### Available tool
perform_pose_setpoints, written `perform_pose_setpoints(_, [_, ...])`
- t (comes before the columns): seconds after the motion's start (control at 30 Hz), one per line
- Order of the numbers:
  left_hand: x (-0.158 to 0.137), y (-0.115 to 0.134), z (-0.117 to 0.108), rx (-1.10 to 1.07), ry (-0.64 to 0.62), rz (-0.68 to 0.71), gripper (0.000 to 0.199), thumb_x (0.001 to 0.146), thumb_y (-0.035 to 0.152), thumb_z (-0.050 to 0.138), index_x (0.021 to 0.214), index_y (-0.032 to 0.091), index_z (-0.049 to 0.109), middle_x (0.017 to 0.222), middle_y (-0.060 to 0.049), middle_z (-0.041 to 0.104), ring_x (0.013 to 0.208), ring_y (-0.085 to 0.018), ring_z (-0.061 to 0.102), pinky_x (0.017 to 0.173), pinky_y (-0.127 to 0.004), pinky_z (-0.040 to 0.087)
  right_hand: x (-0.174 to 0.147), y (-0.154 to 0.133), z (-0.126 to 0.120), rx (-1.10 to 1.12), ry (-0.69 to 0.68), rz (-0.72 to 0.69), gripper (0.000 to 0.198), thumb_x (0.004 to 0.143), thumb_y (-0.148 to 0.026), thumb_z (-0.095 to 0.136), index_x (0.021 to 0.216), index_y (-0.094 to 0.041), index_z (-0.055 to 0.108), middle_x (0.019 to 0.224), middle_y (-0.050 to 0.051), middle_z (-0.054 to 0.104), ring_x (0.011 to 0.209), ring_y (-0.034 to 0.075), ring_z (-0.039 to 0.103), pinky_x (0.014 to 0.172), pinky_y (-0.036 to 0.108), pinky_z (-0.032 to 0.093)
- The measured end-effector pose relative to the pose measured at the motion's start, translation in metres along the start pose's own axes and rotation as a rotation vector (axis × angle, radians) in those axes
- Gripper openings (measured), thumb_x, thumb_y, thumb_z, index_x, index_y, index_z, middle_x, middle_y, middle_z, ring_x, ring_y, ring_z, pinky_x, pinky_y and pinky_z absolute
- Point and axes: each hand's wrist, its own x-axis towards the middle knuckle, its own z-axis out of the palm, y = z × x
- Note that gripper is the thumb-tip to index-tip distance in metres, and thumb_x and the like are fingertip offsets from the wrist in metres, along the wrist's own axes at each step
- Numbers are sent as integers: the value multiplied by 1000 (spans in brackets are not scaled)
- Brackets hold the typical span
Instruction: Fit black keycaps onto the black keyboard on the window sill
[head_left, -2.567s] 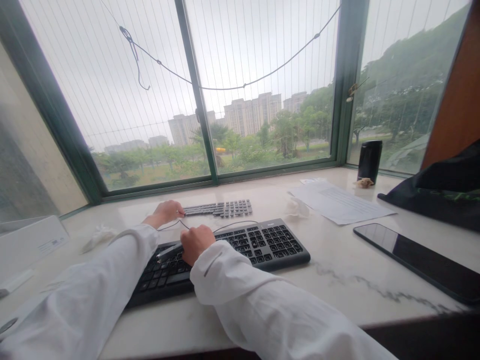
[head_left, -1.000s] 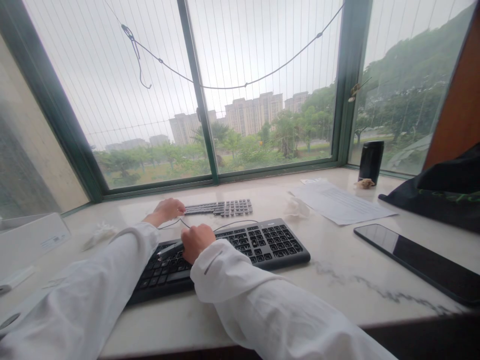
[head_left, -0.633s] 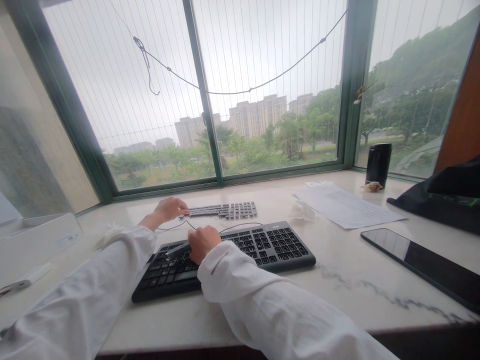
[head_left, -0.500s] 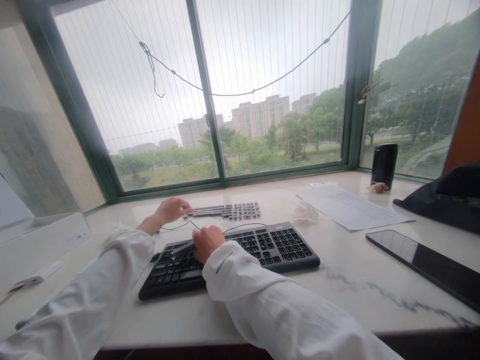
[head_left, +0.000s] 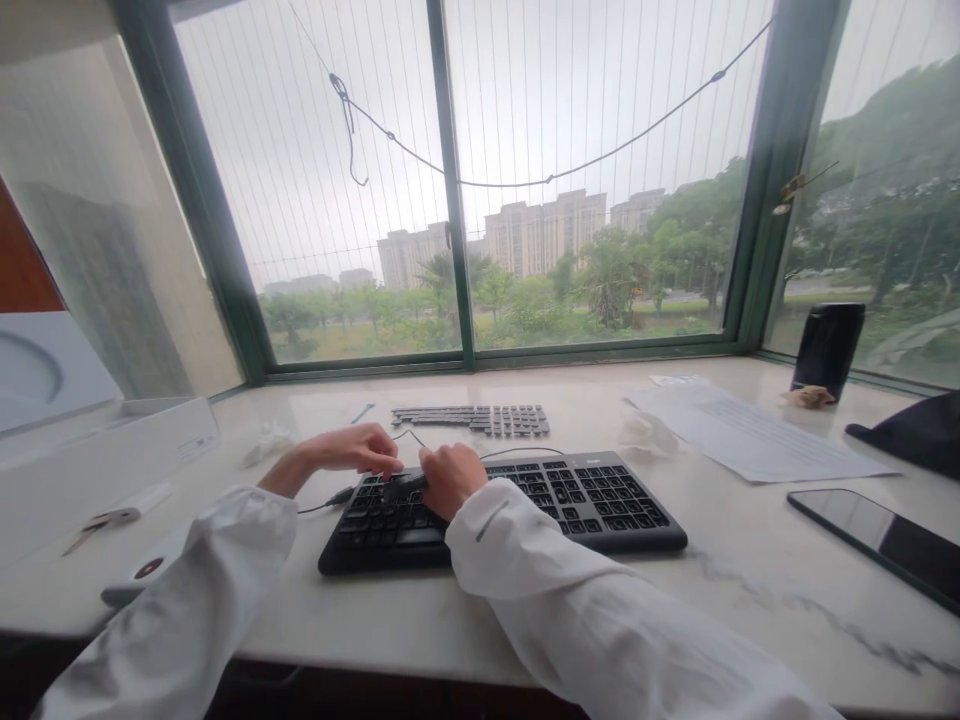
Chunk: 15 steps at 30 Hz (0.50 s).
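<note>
Left hand and right hand over keyboard

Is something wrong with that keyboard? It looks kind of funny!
Yes, it looks odd: many spots on the right side of the keyboard seem to have no caps, and loose keys lie in rows on the counter behind it. I can't tell if anything is broken.
</note>
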Motion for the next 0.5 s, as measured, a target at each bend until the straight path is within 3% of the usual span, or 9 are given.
perform_pose_setpoints(0.17, [-2, -14, 8, -67, 30, 80, 38, 79, 47, 62, 67, 11, 64, 54, 2, 46, 51, -8, 36, 46, -21, 24, 0, -1, -4, -14, -15, 16, 21, 74, -19, 53, 93, -17, 63, 79, 11, 69, 76, 25, 64, 61, 30, 41])
perform_pose_setpoints(0.27, [-2, -18, 13, -30, 43, 154, 33, 75, 45, 66, 70, 12, 67, 56, 3, 49, 53, -8, 39, 48, -20, 26, 0, -2, -7, 29, 49, 47, 19, 83, -24, 48, 94, -18, 62, 76, 10, 68, 70, 23, 63, 60, 29, 37])
perform_pose_setpoints(0.37, [-4, -18, 18, 34, 17, 190, 31, 71, 43, 71, 85, 16, 74, 61, 2, 57, 55, -9, 44, 50, -20, 30, 3, -4, -9, 209, 161, 77, 18, 86, -27, 45, 88, -20, 61, 71, 6, 66, 64, 20, 60, 59, 28, 34])
perform_pose_setpoints(0.5, [-6, -14, 20, 62, 10, 262, 32, 69, 44, 74, 90, 20, 76, 71, -1, 65, 61, -10, 48, 53, -20, 33, 8, -9, -7, 647, 352, 87, 26, 89, -35, 45, 71, -20, 55, 64, 1, 59, 61, 14, 52, 59, 25, 34])
